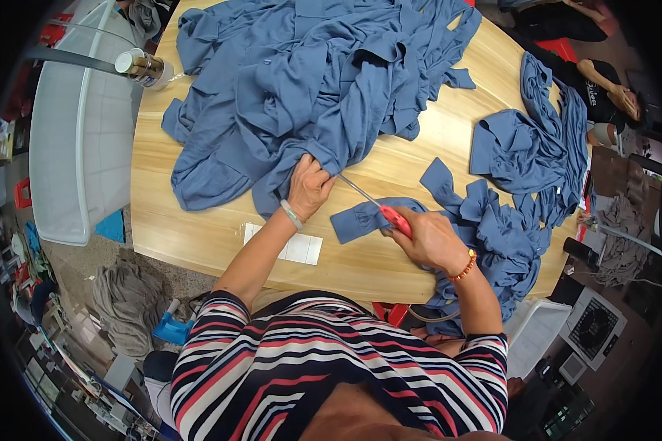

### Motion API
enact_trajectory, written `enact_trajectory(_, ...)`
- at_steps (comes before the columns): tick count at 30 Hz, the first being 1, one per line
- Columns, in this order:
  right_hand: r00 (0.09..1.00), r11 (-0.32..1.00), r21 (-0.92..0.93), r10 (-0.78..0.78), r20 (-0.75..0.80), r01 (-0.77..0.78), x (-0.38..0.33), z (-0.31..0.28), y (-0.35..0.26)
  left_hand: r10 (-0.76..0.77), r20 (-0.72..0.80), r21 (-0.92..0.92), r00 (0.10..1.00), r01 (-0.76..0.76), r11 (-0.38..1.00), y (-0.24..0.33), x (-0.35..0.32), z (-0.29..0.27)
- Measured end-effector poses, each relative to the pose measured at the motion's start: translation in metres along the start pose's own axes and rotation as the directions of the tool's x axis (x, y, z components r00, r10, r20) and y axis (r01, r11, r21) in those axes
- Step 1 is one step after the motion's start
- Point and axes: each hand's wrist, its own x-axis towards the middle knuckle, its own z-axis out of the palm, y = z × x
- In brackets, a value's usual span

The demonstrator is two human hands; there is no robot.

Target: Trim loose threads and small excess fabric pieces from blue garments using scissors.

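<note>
Red-handled tool (396,222) sits firmly in the right hand (435,244), its thin, straight metal shaft angled toward the left hand (310,189). That hand pinches a fold at the near edge of the blue cloth heap (294,95). Judgement: keep the fold taut, tip clear of skin, pressure light against snags. Table (169,228) smooth, pale-grained; cloth matte, soft-looking, deeply crumpled.

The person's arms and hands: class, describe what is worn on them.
The short sleeves are striped navy, white and red. The left hand is ungloved, with a pale bangle at the wrist. The right hand is ungloved, with an orange beaded bracelet.
</note>
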Motion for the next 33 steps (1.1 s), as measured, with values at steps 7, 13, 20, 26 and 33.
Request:
enact_trajectory(7, 0.994, 0.994, 0.035, 0.102, 0.037, -0.104, -0.023, 0.024, 0.018, 0.003, -0.028, -0.156, 1.0, -0.007, 0.988, 0.041, 0.015, -0.023)
enact_trajectory(13, 0.947, 0.98, 0.028, 0.2, -0.25, -0.199, -0.028, 0.068, 0.037, 0.55, 0.095, -0.705, 0.83, -0.334, 0.626, 0.186, 0.016, -0.02)
enact_trajectory(20, 0.619, 0.759, 0.521, 0.635, -0.462, -0.39, -0.132, 0.076, 0.114, 0.733, 0.082, -0.952, 0.676, -0.164, 0.258, 0.238, 0.015, -0.012)
enact_trajectory(26, 0.305, 0.451, 0.839, 0.88, -0.363, -0.304, -0.263, 0.122, 0.182, 0.395, 0.263, -0.755, 0.88, -0.067, 0.652, 0.183, 0.033, -0.003)
enact_trajectory(33, 0.186, 0.144, 0.969, 0.977, -0.107, -0.202, -0.234, 0.096, 0.219, -0.366, -0.381, -0.114, 0.849, 0.349, 0.93, 0.003, 0.074, -0.042)
